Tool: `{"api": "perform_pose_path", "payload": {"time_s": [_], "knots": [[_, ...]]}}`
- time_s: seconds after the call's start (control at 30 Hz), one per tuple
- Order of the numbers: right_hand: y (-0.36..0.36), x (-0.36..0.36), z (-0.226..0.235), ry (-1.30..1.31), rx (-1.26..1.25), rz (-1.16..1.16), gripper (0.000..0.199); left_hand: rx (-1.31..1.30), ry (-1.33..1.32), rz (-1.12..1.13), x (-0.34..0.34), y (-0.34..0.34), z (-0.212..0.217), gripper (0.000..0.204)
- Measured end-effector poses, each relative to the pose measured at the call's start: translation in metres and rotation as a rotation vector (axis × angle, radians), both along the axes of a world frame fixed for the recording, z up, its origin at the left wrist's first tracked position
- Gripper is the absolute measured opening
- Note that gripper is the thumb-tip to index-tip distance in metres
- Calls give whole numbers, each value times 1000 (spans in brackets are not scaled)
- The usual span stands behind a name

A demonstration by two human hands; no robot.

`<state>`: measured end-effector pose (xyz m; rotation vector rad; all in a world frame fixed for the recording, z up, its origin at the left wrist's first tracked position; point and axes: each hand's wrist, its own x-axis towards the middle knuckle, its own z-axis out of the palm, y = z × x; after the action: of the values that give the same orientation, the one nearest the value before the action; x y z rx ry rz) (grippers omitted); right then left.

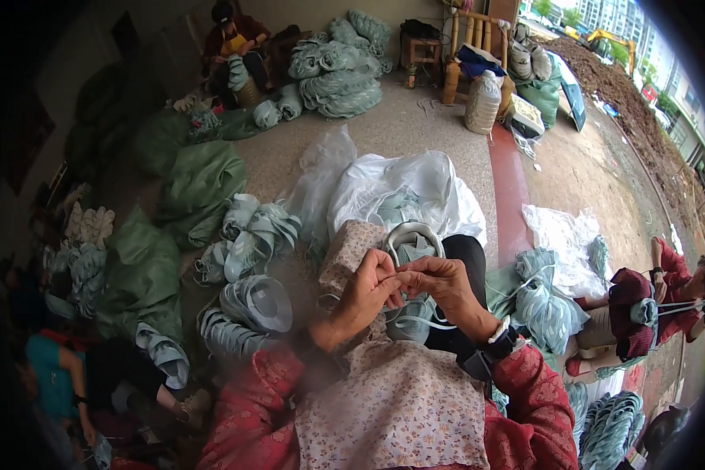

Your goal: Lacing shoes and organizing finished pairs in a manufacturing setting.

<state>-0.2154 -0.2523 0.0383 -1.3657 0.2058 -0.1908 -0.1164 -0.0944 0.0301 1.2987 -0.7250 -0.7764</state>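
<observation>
My left hand (362, 294) and my right hand (450, 288) meet fingertip to fingertip over my lap. Both are closed in a pinch; whatever lies between the fingers is too small to make out. Just under them rests a pale blue-grey shoe upper (409, 325), partly hidden by my fingers. Its padded whitish collar (415, 229) loops up beyond my hands. A thin white lace (435, 321) curves out below my right hand. The upper lies over my flowered apron (392, 407) and a dark trouser leg.
An open white plastic sack (458, 200) holding more uppers stands ahead. Stacked uppers (258, 305) and green sacks (137, 270) lie to the left. Bundled uppers (544, 305) are at right. Other people sit at far left, lower left and right. A plastic jug (483, 102) stands farther off.
</observation>
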Motion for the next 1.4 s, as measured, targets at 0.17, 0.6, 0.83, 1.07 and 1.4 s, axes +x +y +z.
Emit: {"api": "perform_pose_path", "payload": {"time_s": [0.17, 0.6, 0.83, 1.07, 1.4], "knots": [[-7, -1, -9, -75, -51, -24, 10, -46, -90, 34, 1, -1, -8, 17], [-27, -9, 55, 11, 183, -88, 20, -97, -1325, -561, -7, 25, -27, 30], [-34, -8, 74, 167, 34, -90, 20, 22, -1419, -716, -19, 15, -35, 34], [-220, -29, 204, -280, -1013, -147, 26, 240, -1399, -843, -20, 16, -16, 40], [-245, -70, 259, -242, -846, -50, 27, 138, -1527, -847, -24, 5, -24, 39]]}}
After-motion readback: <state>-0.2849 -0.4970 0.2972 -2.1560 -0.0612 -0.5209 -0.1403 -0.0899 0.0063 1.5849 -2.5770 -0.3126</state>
